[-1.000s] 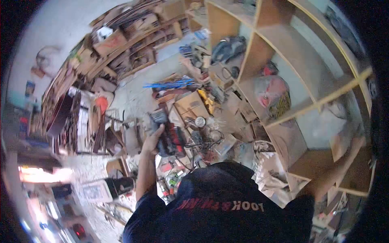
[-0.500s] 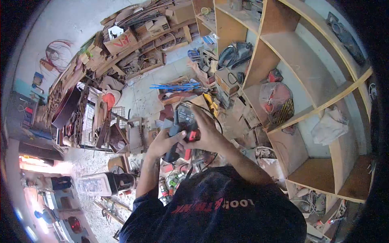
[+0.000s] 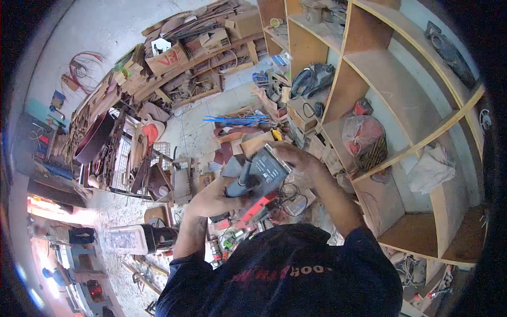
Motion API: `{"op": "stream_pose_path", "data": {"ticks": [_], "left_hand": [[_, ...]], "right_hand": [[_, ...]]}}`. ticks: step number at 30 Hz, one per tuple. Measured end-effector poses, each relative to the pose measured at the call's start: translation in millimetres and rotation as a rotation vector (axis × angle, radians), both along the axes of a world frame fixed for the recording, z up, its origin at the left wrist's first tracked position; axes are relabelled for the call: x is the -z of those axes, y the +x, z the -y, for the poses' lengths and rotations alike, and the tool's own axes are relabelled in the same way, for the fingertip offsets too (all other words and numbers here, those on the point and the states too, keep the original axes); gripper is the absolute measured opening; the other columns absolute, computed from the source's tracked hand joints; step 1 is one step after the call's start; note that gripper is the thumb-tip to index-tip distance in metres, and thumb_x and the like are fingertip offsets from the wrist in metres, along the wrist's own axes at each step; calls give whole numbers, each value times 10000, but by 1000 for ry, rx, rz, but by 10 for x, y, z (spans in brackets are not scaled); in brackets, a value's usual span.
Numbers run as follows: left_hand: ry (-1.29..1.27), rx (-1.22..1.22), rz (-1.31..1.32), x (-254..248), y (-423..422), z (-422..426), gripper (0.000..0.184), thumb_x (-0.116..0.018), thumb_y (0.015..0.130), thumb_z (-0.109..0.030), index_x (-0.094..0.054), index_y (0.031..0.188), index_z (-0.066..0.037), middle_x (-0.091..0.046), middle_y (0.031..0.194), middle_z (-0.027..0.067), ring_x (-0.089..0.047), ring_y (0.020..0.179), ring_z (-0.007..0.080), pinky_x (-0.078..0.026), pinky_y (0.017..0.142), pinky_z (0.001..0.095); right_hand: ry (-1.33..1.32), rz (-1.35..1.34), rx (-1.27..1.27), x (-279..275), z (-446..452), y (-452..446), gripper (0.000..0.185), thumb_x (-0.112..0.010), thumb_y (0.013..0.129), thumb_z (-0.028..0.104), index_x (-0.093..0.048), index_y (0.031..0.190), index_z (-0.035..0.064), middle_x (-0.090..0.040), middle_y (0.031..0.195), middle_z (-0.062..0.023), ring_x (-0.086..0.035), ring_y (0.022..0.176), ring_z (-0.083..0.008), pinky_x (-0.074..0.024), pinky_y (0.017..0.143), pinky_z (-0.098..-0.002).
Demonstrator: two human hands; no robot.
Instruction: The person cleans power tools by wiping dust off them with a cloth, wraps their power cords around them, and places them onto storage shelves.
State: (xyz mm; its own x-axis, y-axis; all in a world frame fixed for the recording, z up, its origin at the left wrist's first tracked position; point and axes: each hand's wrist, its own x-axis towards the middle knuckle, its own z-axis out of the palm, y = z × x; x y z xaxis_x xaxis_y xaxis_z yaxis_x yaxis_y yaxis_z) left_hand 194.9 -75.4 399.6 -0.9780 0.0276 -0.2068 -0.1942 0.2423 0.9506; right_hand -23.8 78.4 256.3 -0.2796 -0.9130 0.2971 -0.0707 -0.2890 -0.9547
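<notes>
A dark grey power tool (image 3: pixel 264 173) with white lettering, a metal edge and a red part (image 3: pixel 257 207) is held up in front of my chest. My left hand (image 3: pixel 208 198) is wrapped round its black handle. On the far side, my right hand (image 3: pixel 298 160) grips the tool's end by the metal edge. Its exact kind I cannot make out, and my fingers hide parts of it. A dark cable (image 3: pixel 290 195) hangs just beneath my right hand. Below the tool, several green and red tools (image 3: pixel 232 240) lie on the floor, partly hidden by my head and dark shirt.
Wooden shelves (image 3: pixel 393 90) rise on the right, holding a bagged red item (image 3: pixel 363 134) and a white cloth (image 3: pixel 432 168). Ahead lie blue rods (image 3: pixel 237 120) and scraps. A wire rack (image 3: pixel 124 158) and a bin (image 3: pixel 129 239) stand left. Another person (image 3: pixel 63 235) is at the far left.
The tool has turned so its lettered side and red part show more. My right hand has shifted to the right, onto its outer end, and the hands are further apart.
</notes>
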Motion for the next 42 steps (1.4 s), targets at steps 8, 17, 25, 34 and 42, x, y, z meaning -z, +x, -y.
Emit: {"op": "stream_pose_path", "data": {"ticks": [8,17,25,34,42], "left_hand": [[101,323,-60,-72,-20,81,263,-753,715,-103,-619,913,8,-611,718,44,-565,554,134,-442,499,266],[1059,-119,-342,-605,-27,231,198,-632,686,-97,-446,719,-41,-403,499,51,-397,371,177,-325,370,331],[871,-504,-315,-499,-301,561,120,-559,800,-141,-468,840,-74,-374,543,-29,-392,419,105,-386,424,274],[221,-219,6,-198,-244,261,71,-644,711,-36,-597,740,9,-575,610,69,-545,499,144,-426,479,269],[772,29,-159,-563,-113,-86,226,-688,640,-74,-507,741,17,-505,561,80,-460,404,160,-362,397,302]], "right_hand": [[-44,-127,-54,-856,539,-232,340,-512,970,373,-547,873,49,-522,816,14,-499,785,-88,-398,733,-254],[250,12,-153,203,572,314,376,-501,966,382,-520,759,69,-492,699,0,-488,671,-104,-392,601,-289],[609,-42,-176,217,-797,841,289,-536,952,286,-608,824,37,-622,727,-90,-621,685,-193,-469,614,-394],[-55,-926,24,-2303,-548,-81,209,-756,760,244,-659,751,60,-660,733,-89,-647,652,-224,-484,603,-339],[87,29,-473,-803,1361,-439,216,-671,862,265,-648,892,52,-631,801,-38,-582,720,-140,-485,664,-286]]}}
